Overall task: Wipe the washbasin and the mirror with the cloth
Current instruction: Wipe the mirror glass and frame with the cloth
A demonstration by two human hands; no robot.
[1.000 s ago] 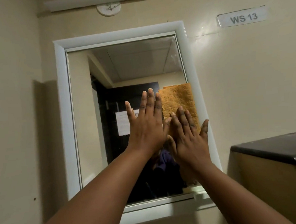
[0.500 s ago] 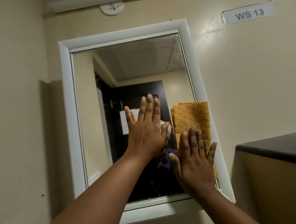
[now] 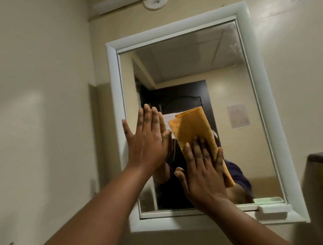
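Two bare hands pressed flat against a wall mirror, one wiping it with an orange cloth.

The right hand (image 3: pixel 202 169), open with fingers spread, pins the folded orange cloth (image 3: pixel 195 131) flat against the lower middle of the mirror (image 3: pixel 229 81), likely so the whole palm pushes it across the glass. The left hand (image 3: pixel 146 140), also open and holding nothing, rests flat near the white frame (image 3: pixel 116 106), seemingly as a brace. Both arms reach up and forward. The washbasin is out of view.
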